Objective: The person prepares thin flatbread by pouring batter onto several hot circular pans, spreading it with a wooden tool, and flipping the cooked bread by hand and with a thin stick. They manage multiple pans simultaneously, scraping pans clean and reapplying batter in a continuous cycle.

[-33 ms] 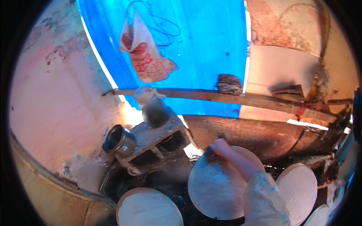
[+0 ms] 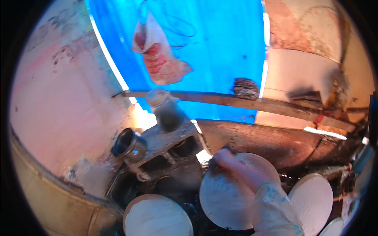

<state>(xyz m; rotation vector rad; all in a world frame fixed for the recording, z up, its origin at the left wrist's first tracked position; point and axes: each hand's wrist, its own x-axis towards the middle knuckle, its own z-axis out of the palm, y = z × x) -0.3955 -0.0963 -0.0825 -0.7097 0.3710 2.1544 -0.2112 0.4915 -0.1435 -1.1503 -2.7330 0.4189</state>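
My right hand (image 2: 225, 158) reaches in from the lower right, with a pale, blue-patterned sleeve on the arm. Its fingers close around a small dark object (image 2: 213, 164), blurred and too indistinct to name. Both are at the far-left rim of a large round plate (image 2: 226, 198), grey-white and dusty, which the object seems to touch. White-topped discs flank the plate, one at the lower left (image 2: 157, 218) and another at the right (image 2: 313, 202). My left hand does not show.
A hollow concrete block (image 2: 163, 143) carries a metal cup (image 2: 132, 144) and a cloudy jar (image 2: 167, 112). Behind runs a wooden beam (image 2: 208, 97) with a dark bundle (image 2: 246, 89). A white and red bag (image 2: 161, 61) hangs before a blue sheet (image 2: 220, 39). Another pale disc (image 2: 332, 228) is lower right.
The whole view has shifted, so the scene sits slightly farther right. Against the plate, my right hand has moved a little left and nearer, still gripping the dark object.
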